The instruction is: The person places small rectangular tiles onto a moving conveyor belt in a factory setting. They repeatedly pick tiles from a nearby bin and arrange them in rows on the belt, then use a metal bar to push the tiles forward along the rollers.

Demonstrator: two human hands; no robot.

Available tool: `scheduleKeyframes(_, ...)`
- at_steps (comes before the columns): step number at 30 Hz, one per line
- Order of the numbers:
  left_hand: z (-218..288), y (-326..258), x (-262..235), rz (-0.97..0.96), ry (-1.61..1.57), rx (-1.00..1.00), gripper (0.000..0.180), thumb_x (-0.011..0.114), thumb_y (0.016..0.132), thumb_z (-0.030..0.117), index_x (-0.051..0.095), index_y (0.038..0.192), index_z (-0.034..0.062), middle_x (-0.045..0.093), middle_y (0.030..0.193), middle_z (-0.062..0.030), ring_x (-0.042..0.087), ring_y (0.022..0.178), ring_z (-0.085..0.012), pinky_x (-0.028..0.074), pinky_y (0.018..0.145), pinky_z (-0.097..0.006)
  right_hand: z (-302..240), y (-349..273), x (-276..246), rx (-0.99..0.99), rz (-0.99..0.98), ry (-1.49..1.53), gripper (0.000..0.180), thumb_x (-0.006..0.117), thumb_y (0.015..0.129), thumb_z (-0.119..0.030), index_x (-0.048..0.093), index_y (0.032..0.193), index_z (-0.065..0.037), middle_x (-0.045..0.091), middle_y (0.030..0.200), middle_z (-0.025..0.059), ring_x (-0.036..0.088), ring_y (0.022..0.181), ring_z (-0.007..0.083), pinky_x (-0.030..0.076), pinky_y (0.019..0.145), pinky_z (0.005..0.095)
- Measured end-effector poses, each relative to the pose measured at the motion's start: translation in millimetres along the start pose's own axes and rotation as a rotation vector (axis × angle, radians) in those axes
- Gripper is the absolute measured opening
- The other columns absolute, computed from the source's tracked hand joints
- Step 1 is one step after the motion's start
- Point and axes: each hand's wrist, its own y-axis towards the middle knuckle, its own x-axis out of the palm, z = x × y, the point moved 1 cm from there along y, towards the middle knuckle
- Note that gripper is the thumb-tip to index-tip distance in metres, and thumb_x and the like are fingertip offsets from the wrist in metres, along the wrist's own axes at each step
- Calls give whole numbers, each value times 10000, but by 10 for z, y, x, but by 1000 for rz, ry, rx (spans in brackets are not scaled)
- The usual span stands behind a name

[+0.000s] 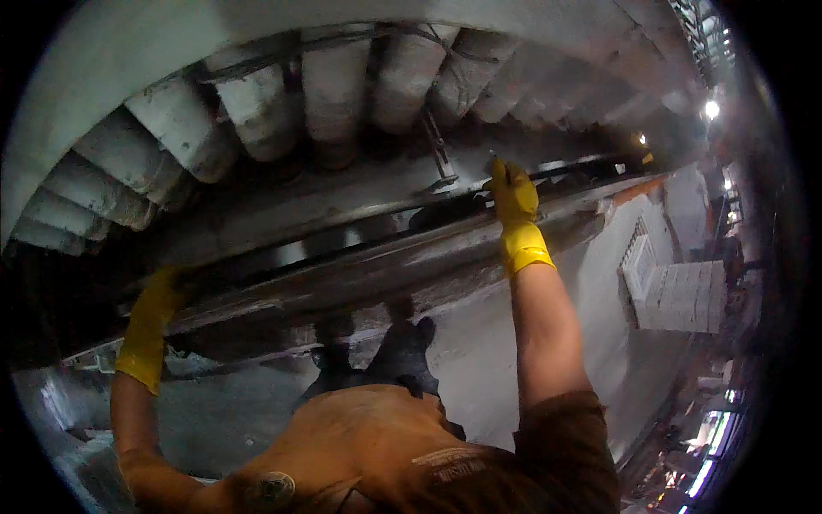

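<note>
Yellow rubber gloves cover both of my hands. At the right of centre, my right hand (514, 190) is closed over a long dark strip (360, 248) on the machine bed; what its fingers hold, if anything, I cannot make out. A tiny pale tip shows above those fingers. Far to the left, my left hand (163, 295) reaches into shadow by the other end of the strip. Its fingers are blurred and dark. A long brown-grey ledge (342, 278) runs on my side of the strip. Beyond it, a slim metal bracket (439, 154) stands slanted.
A curved row of thick, pale, dirty cylinders (334, 94) hangs beyond the strip, with dark cables (330, 36) across it. A stack of white slabs (681, 295) stands at the right on the grey floor (479, 334). Bright lamps (711, 110) shine at the far right.
</note>
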Motion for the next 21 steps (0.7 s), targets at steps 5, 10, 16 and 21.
scheduleKeyframes(5, 1055, 124, 195, 67, -11, 235, 399, 722, 1027, 263, 736, 1368, 57, 741, 1333, -225, 702, 1244, -418, 539, 1064, -479, 13, -59, 62, -15, 90, 37, 468, 600, 1098, -519, 739, 1143, -74, 800, 933, 113, 752, 864, 278, 562, 802, 404)
scheduleKeyframes(10, 1962, 780, 593, 210, 68, 720, 378, 731, 1030, 254, 735, 1381, 114, 746, 1341, -163, 688, 1279, -372, 546, 1075, -471, -95, -154, 10, 42, 87, -129, 494, 593, 1079, -578, 747, 1139, -112, 795, 1063, 170, 743, 1015, 439, 573, 878, 493)
scheduleKeyframes(16, 2839, 1964, 1217, 107, -137, 948, 343, 677, 1056, 218, 722, 1367, 81, 733, 1346, -180, 676, 1279, -381, 526, 1096, -463, -272, -266, -50, 99, 108, -21, 503, 647, 1066, -549, 756, 1083, -58, 788, 1039, 189, 742, 965, 439, 570, 851, 472)
scheduleKeyframes(21, 3357, 2779, 1813, 136, 136, 1031, 384, 707, 967, 212, 737, 1325, 75, 742, 1282, -197, 682, 1228, -385, 527, 1058, -477, -285, -336, -69, 43, 139, -49, 498, 687, 1054, -522, 760, 1135, -36, 785, 1100, 203, 740, 1012, 432, 575, 870, 465)
